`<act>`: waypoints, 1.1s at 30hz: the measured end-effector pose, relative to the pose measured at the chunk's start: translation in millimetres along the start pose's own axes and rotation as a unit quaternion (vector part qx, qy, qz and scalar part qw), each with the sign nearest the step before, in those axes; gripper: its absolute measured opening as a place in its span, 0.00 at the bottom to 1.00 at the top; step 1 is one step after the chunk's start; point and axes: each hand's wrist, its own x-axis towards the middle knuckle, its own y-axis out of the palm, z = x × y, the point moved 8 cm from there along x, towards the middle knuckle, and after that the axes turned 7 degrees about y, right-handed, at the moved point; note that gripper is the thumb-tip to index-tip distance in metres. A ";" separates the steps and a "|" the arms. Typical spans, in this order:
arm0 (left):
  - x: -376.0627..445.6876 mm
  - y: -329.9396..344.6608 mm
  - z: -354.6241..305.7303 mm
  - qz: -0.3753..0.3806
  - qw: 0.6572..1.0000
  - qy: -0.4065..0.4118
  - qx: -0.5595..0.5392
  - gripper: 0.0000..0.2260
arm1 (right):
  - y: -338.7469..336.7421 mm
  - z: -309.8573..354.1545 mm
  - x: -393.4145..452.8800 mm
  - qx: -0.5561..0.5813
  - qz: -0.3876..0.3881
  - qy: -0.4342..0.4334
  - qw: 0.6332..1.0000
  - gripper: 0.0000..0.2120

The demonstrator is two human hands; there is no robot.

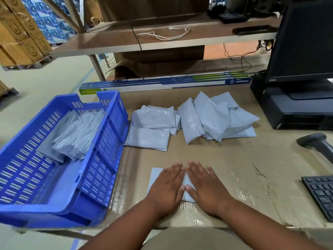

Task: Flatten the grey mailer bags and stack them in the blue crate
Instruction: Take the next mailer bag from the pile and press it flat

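Note:
One grey mailer bag [156, 175] lies flat on the cardboard-covered table near its front edge. My left hand [167, 186] and my right hand [205, 184] rest palm down on it, side by side, fingers spread, thumbs touching; they cover most of it. The blue crate [100, 177] stands at the left, holding a leaning stack of grey mailers [77, 134]. Beyond my hands lie two loose heaps of puffy grey mailers, one at centre [153, 127] and one to its right [216, 118].
A black monitor [302, 42] on a black base stands at the back right. A barcode scanner [317, 143] and a keyboard [322, 193] lie at the right edge. Long tube-light boxes [162, 83] run along the table's back, under a shelf.

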 end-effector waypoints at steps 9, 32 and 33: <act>-23.6 -32.1 51.6 0.088 0.992 -0.085 0.015 0.38 | -7.3 -49.7 -19.6 0.030 -0.022 0.040 0.999 0.43; 90.6 -83.2 2.6 0.382 0.919 -0.095 -0.030 0.16 | -15.6 -59.3 -20.8 0.151 -0.048 0.038 0.987 0.36; 90.2 -90.5 4.1 0.379 0.920 -0.097 -0.026 0.15 | -18.7 -59.4 -18.7 0.180 -0.044 0.045 0.982 0.35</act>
